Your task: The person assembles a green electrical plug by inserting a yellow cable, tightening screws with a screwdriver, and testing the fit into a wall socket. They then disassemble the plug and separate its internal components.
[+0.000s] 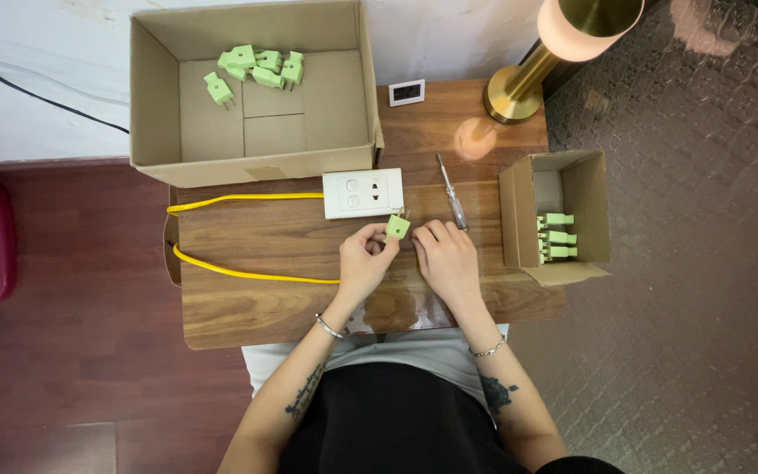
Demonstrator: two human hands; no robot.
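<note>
My left hand (363, 260) pinches a small light-green plug (397, 227) just below a white socket block (363, 193) on the wooden table (256, 303). The plug's metal prongs point up toward the socket. My right hand (446, 257) rests on the table beside the plug with its fingers curled, close to the plug but with nothing visibly held. A screwdriver (452, 191) with a clear handle lies just above my right hand. A yellow cable (243, 200) runs from the socket block to the left and loops back under my left hand.
A large open cardboard box (146, 105) at the back left holds several green plugs (256, 68). A small cardboard box (594, 206) at the right holds three more plugs (556, 237). A brass lamp (519, 88) and a small white display (406, 92) stand at the back.
</note>
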